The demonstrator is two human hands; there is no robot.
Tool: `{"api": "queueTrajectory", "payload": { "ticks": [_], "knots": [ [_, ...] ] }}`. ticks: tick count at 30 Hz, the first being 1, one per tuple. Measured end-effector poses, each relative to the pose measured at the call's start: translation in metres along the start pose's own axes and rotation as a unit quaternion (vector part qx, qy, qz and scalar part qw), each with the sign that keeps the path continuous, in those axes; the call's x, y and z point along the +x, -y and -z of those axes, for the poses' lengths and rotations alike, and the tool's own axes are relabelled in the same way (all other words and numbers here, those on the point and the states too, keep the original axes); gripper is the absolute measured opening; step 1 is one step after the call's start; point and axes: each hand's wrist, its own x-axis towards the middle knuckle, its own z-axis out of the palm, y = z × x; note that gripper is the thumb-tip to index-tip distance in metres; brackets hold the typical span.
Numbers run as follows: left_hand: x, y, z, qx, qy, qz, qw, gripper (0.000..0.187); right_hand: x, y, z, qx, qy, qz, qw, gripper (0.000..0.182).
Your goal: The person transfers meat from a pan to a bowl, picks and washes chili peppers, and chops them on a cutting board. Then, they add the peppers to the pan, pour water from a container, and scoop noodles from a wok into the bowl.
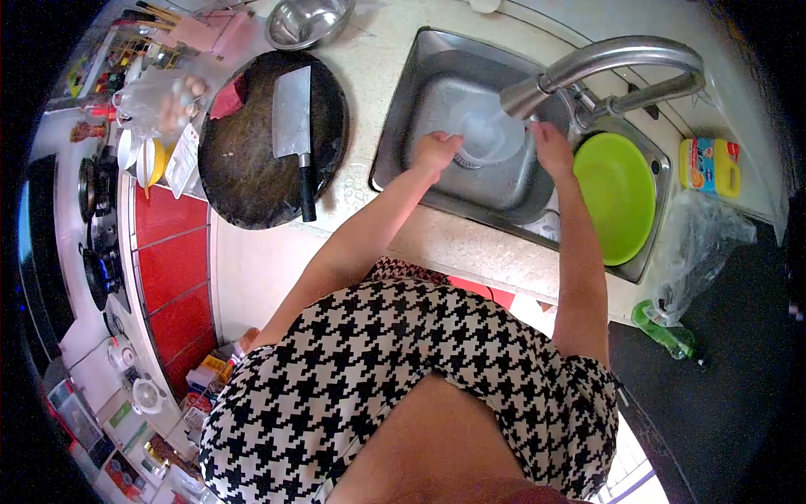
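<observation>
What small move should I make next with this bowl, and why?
I'd gently tip the bowl to let any water run into the sink. Your left hand and right hand grip opposite sides, just below the tap, so a tilt looks easy to control. I can't tell how full it is.

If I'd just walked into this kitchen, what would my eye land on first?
Probably the lime-green basin, the brightest thing, right of the sink. Next, the big cleaver lying on the round dark board to the left. Then the middle: the left hand and right hand holding a pale bowl in the sink, by the curved tap's spout.
</observation>
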Motion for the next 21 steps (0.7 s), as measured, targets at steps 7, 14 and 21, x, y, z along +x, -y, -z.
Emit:
{"api": "queueTrajectory", "payload": {
  "ticks": [7, 14, 21],
  "knots": [
    [0.022, 0.040, -0.009, -0.006, -0.064, -0.120, 0.991, 0.022, -0.014, -0.012, -0.016, 0.020, 0.068, -0.023, 0.997, 0.050],
    [0.002, 0.028, -0.017, 0.021, -0.091, -0.052, 0.994, 0.024, -0.036, -0.006, -0.029, 0.235, 0.180, -0.092, 0.951, 0.056],
    [-0.041, 0.003, -0.024, 0.002, -0.093, -0.051, 0.994, 0.029, -0.046, -0.034, -0.028, 0.287, 0.168, -0.126, 0.935, 0.053]
  ]
}}
